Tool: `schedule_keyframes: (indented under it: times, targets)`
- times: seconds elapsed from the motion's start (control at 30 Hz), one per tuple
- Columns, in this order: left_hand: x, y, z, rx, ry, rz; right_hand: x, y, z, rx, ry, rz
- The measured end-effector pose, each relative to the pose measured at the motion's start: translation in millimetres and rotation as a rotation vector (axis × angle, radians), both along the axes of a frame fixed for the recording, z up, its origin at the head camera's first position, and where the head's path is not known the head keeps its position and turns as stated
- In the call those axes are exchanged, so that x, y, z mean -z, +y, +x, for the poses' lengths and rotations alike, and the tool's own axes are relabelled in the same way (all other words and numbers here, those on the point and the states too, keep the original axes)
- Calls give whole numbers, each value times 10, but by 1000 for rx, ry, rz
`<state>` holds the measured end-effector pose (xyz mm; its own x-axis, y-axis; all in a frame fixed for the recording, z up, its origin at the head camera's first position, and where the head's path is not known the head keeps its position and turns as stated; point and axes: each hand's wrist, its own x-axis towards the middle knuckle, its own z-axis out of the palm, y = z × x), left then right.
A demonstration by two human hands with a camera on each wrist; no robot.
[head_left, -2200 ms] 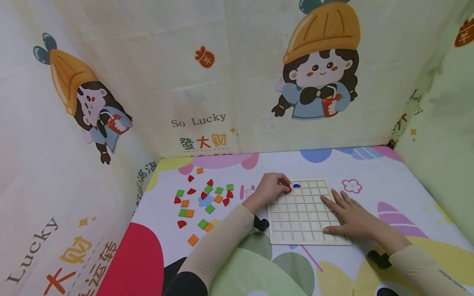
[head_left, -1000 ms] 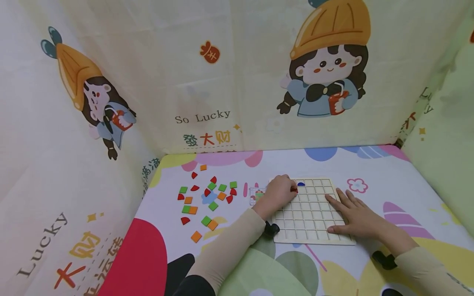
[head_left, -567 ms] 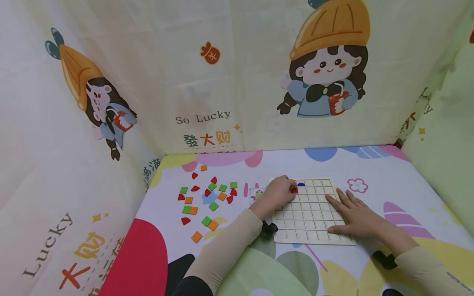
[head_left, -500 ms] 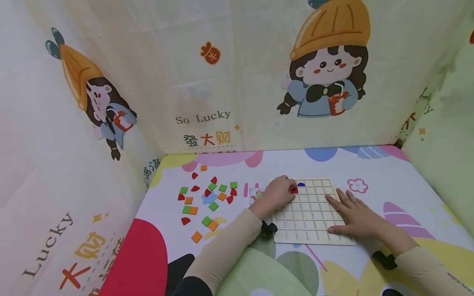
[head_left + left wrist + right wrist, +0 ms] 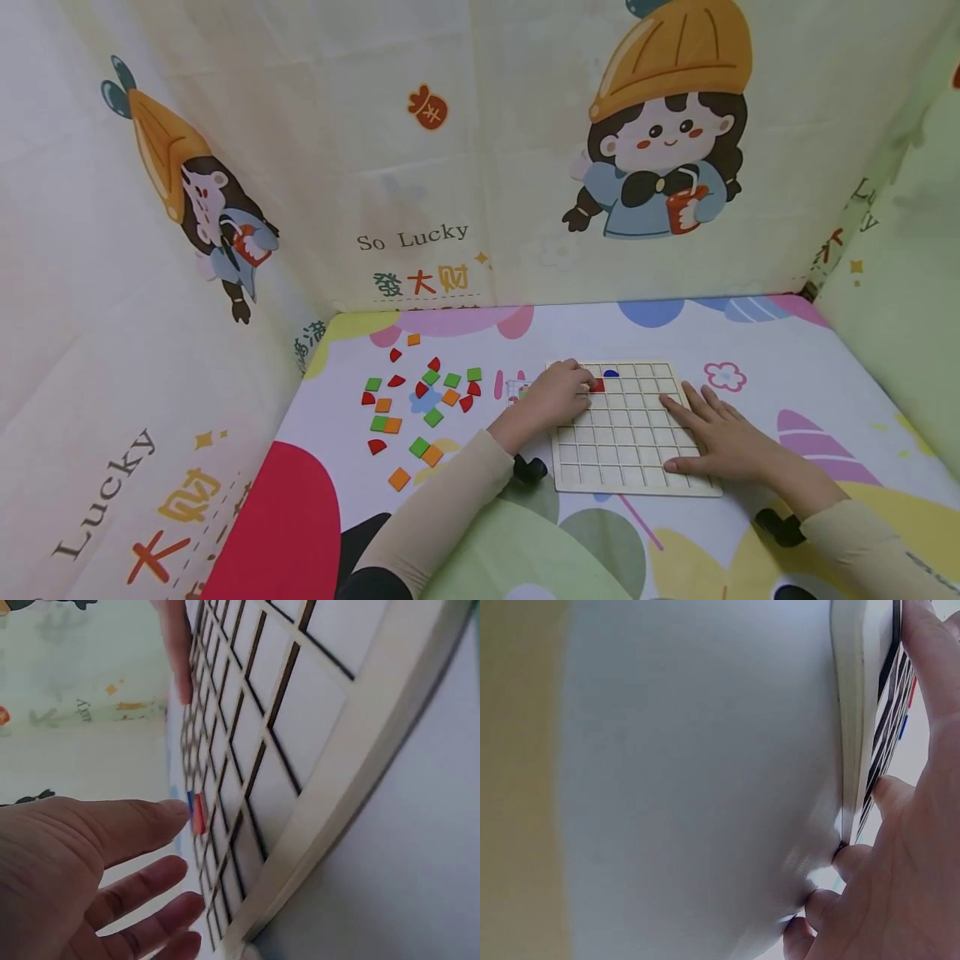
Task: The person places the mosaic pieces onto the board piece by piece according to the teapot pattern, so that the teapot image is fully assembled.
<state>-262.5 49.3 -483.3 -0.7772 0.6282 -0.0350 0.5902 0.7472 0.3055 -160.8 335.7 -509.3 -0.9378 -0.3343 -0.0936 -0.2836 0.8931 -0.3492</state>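
A pale wooden grid board point(image 5: 622, 486) lies on the table with its square cells facing up. Two pieces sit in cells near its far edge: a blue half-round piece point(image 5: 611, 374) and, just nearer, a red piece point(image 5: 597, 385). My left hand point(image 5: 551, 398) hovers over the board's far left corner, fingertips beside the red piece. In the left wrist view, thumb and fingers are apart with nothing between them, and the red piece point(image 5: 199, 814) lies past the thumb tip. My right hand point(image 5: 716, 437) rests spread on the board's right edge, thumb and index finger on the grid.
Left of the board lie scattered pieces: several green squares point(image 5: 433, 417), orange squares point(image 5: 399, 478) and red quarter-rounds point(image 5: 377, 447). A small printed card point(image 5: 516, 390) is partly hidden behind my left hand. Printed cloth walls point(image 5: 510, 192) stand behind and beside the table.
My left hand brought the red piece into a cell beside the blue one, let go and drew back slightly left, uncovering more of the red piece. The right hand keeps its place on the board.
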Motion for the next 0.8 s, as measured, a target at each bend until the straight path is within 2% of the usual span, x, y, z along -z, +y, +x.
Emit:
schedule_keyframes:
  times: [0.27, 0.53, 0.7, 0.8]
  targets:
    - [-94, -464, 23, -127, 5, -21, -1, -10, -3, -11, -8, -17]
    - [-144, -934, -4, -184, 28, -30, -10, -8, 7, 0, -14, -20]
    - [-125, -1200, 3, -206, 64, -27, 16, 7, 3, -3, -8, -10]
    - [-93, -1347, 18, -230, 61, -34, 21, 12, 3, -2, -12, -14]
